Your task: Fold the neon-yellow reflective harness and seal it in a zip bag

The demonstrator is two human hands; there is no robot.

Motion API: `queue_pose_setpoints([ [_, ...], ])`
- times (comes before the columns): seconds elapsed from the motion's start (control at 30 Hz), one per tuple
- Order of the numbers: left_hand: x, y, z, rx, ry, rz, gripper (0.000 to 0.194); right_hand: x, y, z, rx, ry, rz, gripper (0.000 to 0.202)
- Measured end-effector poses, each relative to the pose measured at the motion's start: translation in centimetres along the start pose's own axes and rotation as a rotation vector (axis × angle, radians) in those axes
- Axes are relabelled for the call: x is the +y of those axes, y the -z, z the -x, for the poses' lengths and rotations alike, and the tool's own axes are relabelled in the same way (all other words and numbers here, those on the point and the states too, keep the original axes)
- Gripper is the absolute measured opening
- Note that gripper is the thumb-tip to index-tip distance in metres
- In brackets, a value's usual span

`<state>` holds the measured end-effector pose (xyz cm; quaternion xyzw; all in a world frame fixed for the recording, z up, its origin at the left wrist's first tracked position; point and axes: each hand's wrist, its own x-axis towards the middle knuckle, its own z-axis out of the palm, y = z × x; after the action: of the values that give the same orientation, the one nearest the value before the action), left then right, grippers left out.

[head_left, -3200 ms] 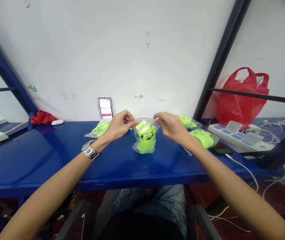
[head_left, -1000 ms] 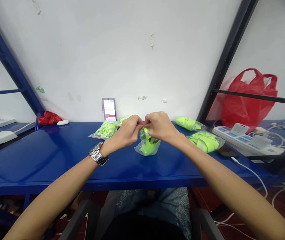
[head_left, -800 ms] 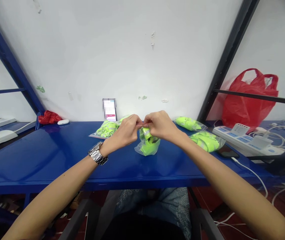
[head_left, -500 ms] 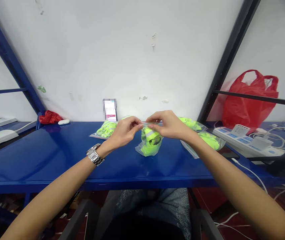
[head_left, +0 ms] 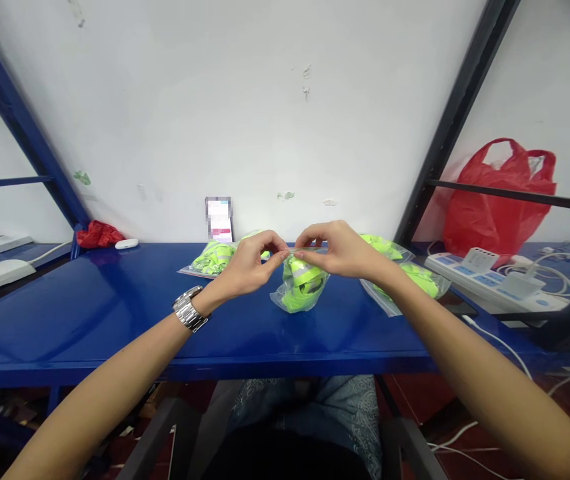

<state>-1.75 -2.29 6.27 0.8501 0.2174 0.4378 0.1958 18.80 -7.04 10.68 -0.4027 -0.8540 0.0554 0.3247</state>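
Note:
A clear zip bag [head_left: 301, 287] hangs upright between my hands, its lower end at the blue table. Inside it is a bundled fluorescent yellow-green cloth with pale grey reflective strips, likely a reflective vest. My left hand [head_left: 259, 261], with a metal watch [head_left: 191, 309] on the wrist, pinches the bag's top edge between thumb and fingers. Close beside it, my right hand [head_left: 335, 250] pinches the same edge a little to the right. Similar filled bags lie behind my left hand [head_left: 212, 259] and near my right forearm [head_left: 417, 280].
A phone [head_left: 220, 220] leans on the wall at the back. At the right are a white power strip [head_left: 495, 283], cables and a red plastic bag [head_left: 499, 200]. Crumpled red plastic [head_left: 99, 235] and a small white object [head_left: 127, 244] lie at the back left. Metal posts flank the blue table [head_left: 115, 320].
My hands have come slightly closer together along the bag's top edge, the left shifting a little to the right. Both keep pinching the bag, which stays in nearly the same place.

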Motion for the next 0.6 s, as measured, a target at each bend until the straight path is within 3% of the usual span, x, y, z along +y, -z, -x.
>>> queue_pose_setpoints([
  [0.6, 0.56, 0.29, 0.15, -0.028, -0.028, -0.040, 0.012, -0.17, -0.35, 0.03, -0.095, 0.176, 0.238, 0.016],
])
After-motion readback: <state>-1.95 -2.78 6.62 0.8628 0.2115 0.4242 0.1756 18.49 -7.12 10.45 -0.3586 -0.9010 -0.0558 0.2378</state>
